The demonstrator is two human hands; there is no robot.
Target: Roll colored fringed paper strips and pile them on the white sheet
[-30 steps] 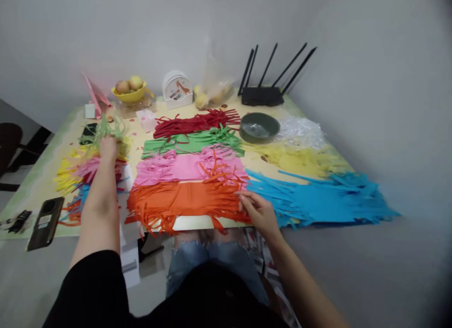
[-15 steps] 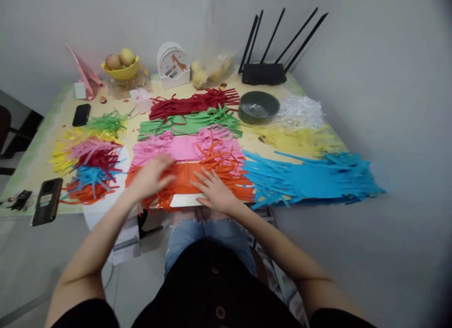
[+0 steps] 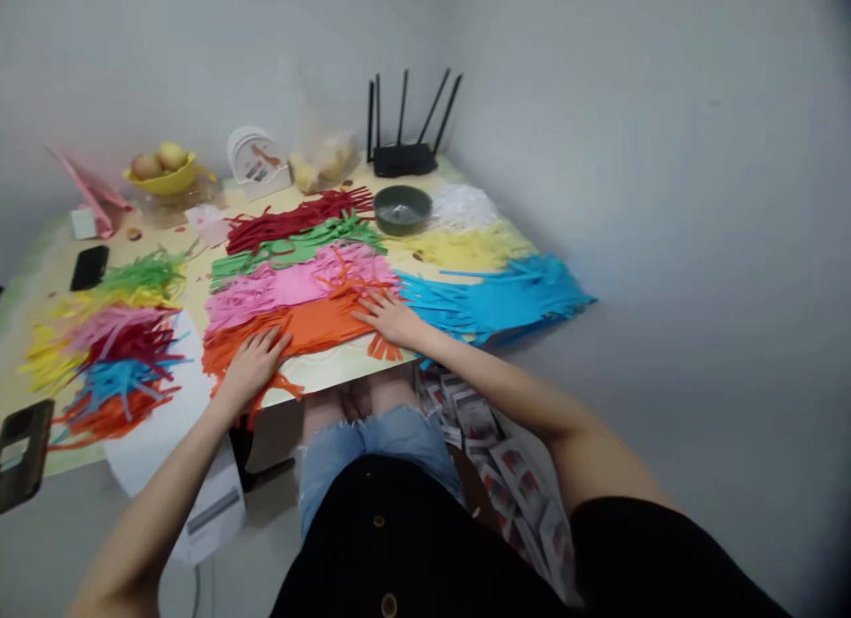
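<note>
Both hands rest on the orange fringed paper (image 3: 323, 325) near the table's front edge. My left hand (image 3: 256, 363) lies on its left fringe, fingers spread a little. At its right end my right hand (image 3: 391, 320) lies flat with the fingers apart. Behind the orange strip come pink (image 3: 296, 284), green (image 3: 292, 248) and dark red fringed paper (image 3: 292, 221) in rows. Blue fringed paper (image 3: 505, 301) lies to the right of my right hand, with yellow (image 3: 472, 246) and white fringe (image 3: 464, 207) behind it.
A green bowl (image 3: 402, 212), a black router (image 3: 404, 160), a bag of fruit (image 3: 325, 164) and a yellow fruit bowl (image 3: 163, 182) stand at the back. Mixed fringe bundles (image 3: 123, 348) and two phones (image 3: 89, 268) are at the left. Packets (image 3: 511, 476) lie below the table.
The view has turned to the right. My left hand has come down from over the pink and orange paper onto the orange fringe; my right hand has shifted to the orange paper's right end.
</note>
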